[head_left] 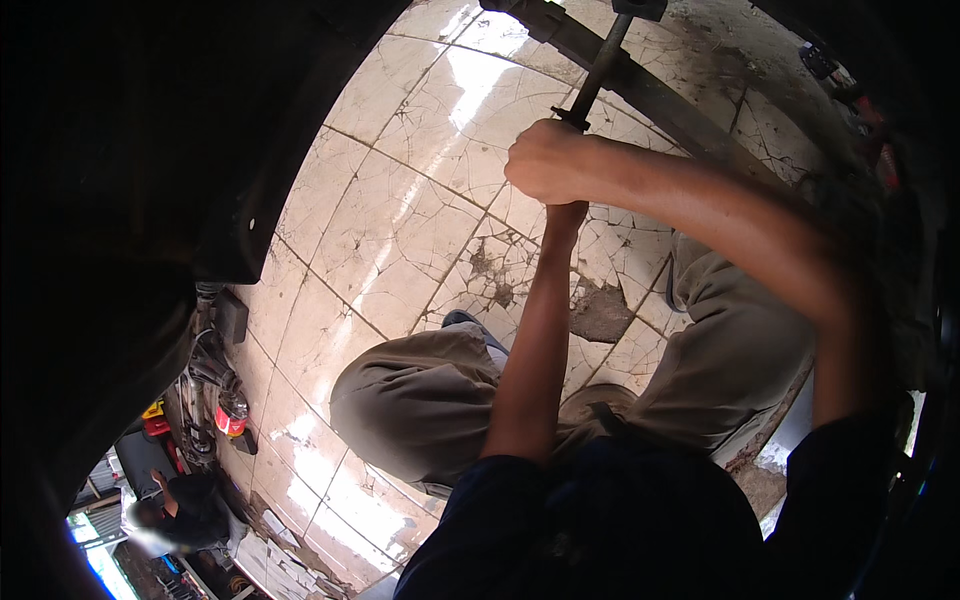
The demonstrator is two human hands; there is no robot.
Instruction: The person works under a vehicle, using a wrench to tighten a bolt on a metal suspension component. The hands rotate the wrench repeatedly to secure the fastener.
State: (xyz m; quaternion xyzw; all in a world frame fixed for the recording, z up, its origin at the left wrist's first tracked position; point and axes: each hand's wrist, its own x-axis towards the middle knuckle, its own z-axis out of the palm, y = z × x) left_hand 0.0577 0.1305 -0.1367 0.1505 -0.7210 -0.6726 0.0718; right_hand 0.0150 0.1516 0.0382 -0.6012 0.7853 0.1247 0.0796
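My right hand (545, 158) is closed around a dark metal rod (605, 65), just below a short crosspiece on it. The rod runs up to a dark block (635, 8) at the top edge. My left hand (565, 208) is directly under the right one, in line with the rod, mostly covered by it, so its fingers are hidden. A long dark metal beam (660, 105) lies diagonally behind the rod.
Cracked tiles (390, 210) form the floor beneath my bent legs (410, 400). A large dark body (150, 120) fills the upper left. Metal machine parts (205, 380) stand along the left. Another person (185, 510) is at the lower left, beside some tools.
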